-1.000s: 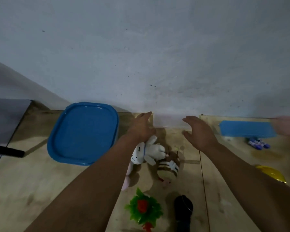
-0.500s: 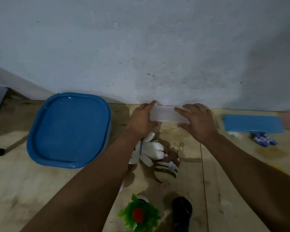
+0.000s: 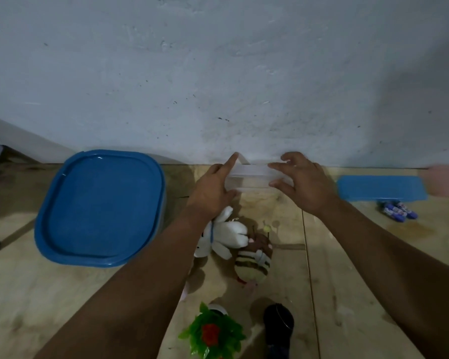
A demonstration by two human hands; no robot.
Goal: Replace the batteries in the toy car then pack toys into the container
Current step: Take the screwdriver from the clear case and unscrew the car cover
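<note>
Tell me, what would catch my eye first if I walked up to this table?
Probably the big blue lid on the left, sitting on its container. Next, the two hands: the left hand and right hand hold the ends of a small clear container against the wall. Nearer the camera lie a white plush toy, a striped plush toy and a green plastic plant.

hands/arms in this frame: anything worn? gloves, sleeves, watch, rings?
Nothing worn that shows. The left hand and right hand are bare, no gloves. Both forearms are bare as far as the frame's lower edge, with no sleeve cuff in view. No watch, band or marking on either wrist. No ring is evident, though the light is dim and some fingers are partly hidden.
</note>
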